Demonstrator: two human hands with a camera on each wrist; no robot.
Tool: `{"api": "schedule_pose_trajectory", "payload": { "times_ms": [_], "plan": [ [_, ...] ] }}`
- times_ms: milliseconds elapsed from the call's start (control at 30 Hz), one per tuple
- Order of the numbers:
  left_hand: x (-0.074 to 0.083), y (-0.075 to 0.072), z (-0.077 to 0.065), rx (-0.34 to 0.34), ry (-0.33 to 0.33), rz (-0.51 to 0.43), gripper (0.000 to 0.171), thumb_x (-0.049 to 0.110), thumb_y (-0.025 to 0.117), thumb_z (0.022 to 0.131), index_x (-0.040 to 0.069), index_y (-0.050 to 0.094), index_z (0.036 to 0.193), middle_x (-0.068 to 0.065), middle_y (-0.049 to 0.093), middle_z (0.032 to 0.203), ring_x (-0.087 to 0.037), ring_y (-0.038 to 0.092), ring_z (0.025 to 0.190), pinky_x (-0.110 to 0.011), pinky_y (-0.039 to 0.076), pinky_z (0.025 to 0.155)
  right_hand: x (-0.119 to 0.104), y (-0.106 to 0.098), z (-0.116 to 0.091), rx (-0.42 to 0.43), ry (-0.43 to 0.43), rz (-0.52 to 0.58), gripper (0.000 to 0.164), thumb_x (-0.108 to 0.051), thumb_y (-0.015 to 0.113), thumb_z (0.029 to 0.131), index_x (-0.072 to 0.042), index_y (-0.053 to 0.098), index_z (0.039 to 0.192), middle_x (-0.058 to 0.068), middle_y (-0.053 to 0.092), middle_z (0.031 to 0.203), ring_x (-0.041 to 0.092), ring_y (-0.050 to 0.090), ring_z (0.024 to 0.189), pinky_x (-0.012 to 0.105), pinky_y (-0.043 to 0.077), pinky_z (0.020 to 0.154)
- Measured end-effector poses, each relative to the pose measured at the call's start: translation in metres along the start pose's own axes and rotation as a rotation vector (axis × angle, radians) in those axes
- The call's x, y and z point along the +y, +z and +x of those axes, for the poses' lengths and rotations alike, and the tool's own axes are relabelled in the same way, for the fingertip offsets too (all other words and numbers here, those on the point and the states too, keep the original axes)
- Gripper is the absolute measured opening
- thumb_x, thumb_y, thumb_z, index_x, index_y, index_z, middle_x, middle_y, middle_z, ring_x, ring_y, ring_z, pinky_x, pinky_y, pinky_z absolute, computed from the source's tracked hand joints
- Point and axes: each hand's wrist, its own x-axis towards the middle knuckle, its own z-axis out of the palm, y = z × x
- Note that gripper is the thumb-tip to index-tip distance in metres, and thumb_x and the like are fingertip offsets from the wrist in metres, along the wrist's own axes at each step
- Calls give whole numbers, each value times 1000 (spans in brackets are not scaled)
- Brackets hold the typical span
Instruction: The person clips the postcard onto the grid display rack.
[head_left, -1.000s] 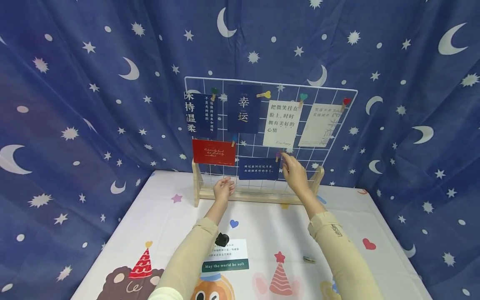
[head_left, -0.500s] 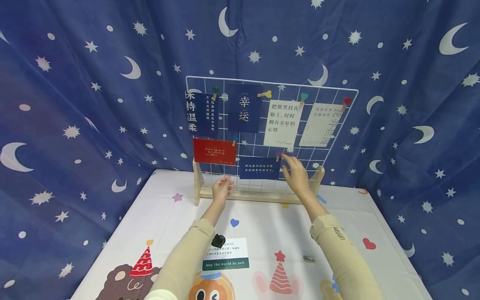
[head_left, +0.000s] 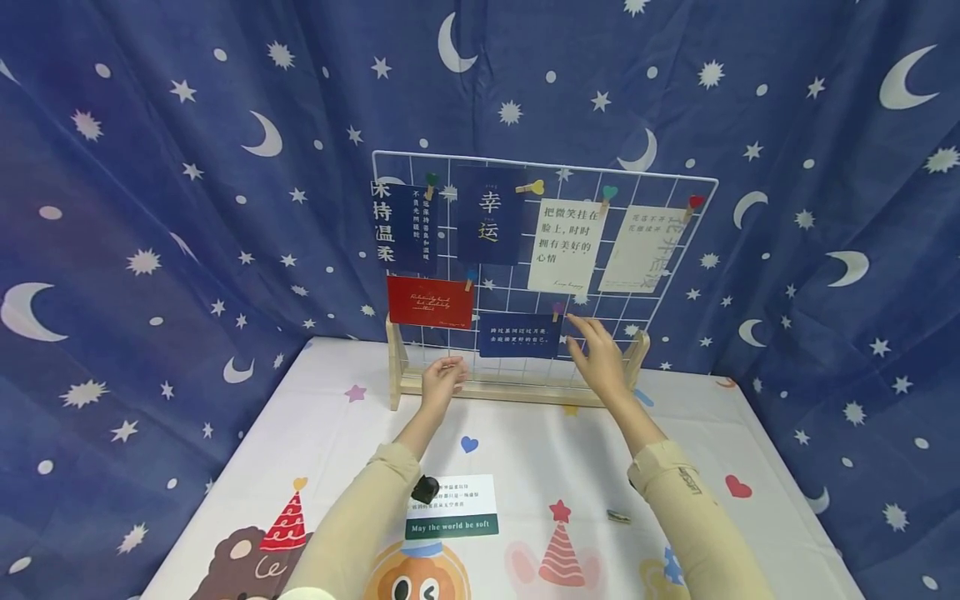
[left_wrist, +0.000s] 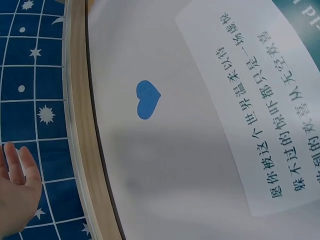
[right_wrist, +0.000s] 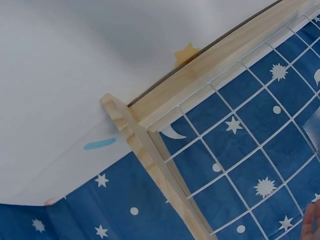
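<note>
A white wire grid rack (head_left: pixel 525 297) in a wooden base (head_left: pixel 517 393) stands at the back of the table. On it a small navy card (head_left: pixel 519 336) hangs by a purple clothespin (head_left: pixel 558 310). My right hand (head_left: pixel 602 360) is just right of that clothespin, fingers extended and apart from it, holding nothing; only fingertips (right_wrist: pixel 311 220) show in the right wrist view. Below the red card (head_left: pixel 430 302), my left hand (head_left: pixel 441 382) is in front of the grid. Its fingers (left_wrist: pixel 16 162) are loosely bent with nothing between them.
Navy cards (head_left: pixel 487 215) and pale cards (head_left: pixel 566 246) hang by heart clothespins along the upper grid. A white-and-green card (head_left: pixel 453 525) lies on the white tablecloth (head_left: pixel 525 450), partly behind my left sleeve. A small clothespin (head_left: pixel 618 517) lies to the right. A starry curtain (head_left: pixel 225 167) surrounds the table.
My right hand has let go of the purple clothespin and drawn back slightly right and down. The clothespin stays on the navy card. My left hand has shifted slightly left.
</note>
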Motion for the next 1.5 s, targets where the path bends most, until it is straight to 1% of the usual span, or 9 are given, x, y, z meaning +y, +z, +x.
{"api": "schedule_pose_trajectory", "payload": {
  "times_ms": [100,267,367,500,767,900,1067,1233,1500],
  "plan": [
    [7,-3,-8,-14,5,24,25,7,60,89,-9,60,109,-19,71,95,-13,68,74,-19,54,61,2,0,-5,3,-10,11,36,-7,64,87,-1,58,122,22,61,113,39,61,99,48,55,77],
    [6,-9,-12,-10,15,54,26,6,60,89,-11,59,108,-20,71,93,-7,64,66,-15,49,55,6,-2,-14,-16,-7,31,33,-6,64,86,-1,61,119,23,61,112,41,60,104,50,53,83],
    [7,-12,-14,3,-4,75,27,5,59,89,-11,59,110,-24,69,98,-4,62,64,-15,49,55,9,-4,-19,-29,4,34,32,-6,64,87,-2,61,119,21,62,113,40,59,107,50,53,86],
    [10,-15,-17,-30,-1,106,26,7,60,89,-9,60,110,-25,68,102,-3,61,64,-18,53,62,11,-6,-23,-24,10,55,32,-7,64,87,-3,62,119,20,63,113,40,60,105,50,52,87],
    [13,-27,-20,-160,78,234,25,8,62,89,-8,61,108,-24,67,98,-14,65,74,-27,55,68,14,-11,-32,-14,6,84,29,-5,65,86,-1,63,114,20,64,111,39,60,104,51,49,92],
    [27,-36,-36,-233,104,285,25,2,60,88,-13,59,107,-31,64,98,-27,65,80,-23,52,66,15,-15,-42,-41,12,82,29,-5,65,86,-1,63,114,20,63,110,39,60,103,50,52,87],
    [16,-49,-37,-313,170,385,25,3,62,88,-13,59,108,-29,64,100,-31,64,86,-14,47,65,16,-22,-55,-83,13,66,28,-5,65,86,-2,64,113,21,63,112,40,59,105,53,51,88],
    [3,-64,-37,-398,209,534,26,10,64,87,-8,62,107,-23,66,98,-25,64,86,-23,53,74,16,-26,-69,-139,12,42,27,-5,66,85,-2,64,112,19,65,110,39,61,104,52,51,89],
    [-9,-79,-60,-531,192,768,29,12,70,83,0,62,108,-20,65,101,-27,62,88,-38,53,80,17,-32,-107,-265,-16,-16,23,-6,70,82,-5,67,105,12,68,104,33,65,97,47,54,83]
  ]
}}
